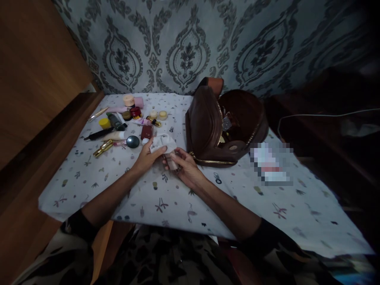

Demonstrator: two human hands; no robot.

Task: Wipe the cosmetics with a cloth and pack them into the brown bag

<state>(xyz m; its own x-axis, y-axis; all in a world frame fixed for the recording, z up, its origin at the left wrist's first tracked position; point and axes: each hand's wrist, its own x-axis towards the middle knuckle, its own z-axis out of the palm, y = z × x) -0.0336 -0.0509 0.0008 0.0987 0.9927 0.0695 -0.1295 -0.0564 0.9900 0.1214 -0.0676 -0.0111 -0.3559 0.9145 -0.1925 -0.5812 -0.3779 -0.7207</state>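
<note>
Above the middle of the table, my left hand [148, 156] is closed on a crumpled white cloth or wipe [162, 141], its thumb pressed on top. My right hand [189, 167] grips a small, clear, pinkish container [171, 162], possibly a bottle; its far end meets the white cloth. Just beyond my left hand lies a dark red case [147, 132], with a small round mirror [132, 141] to its left. A brown leather bag [204, 118] stands unzipped beyond my right hand, with several small items inside.
Cosmetics cover the table's left side: a yellow-lidded jar [104, 123], a gold lipstick tube [103, 148], a beige tube [114, 135] and several others. A blurred-out packet [270, 164] lies right of the bag. Wooden furniture [38, 59] borders the left; a patterned wall [187, 51] stands behind.
</note>
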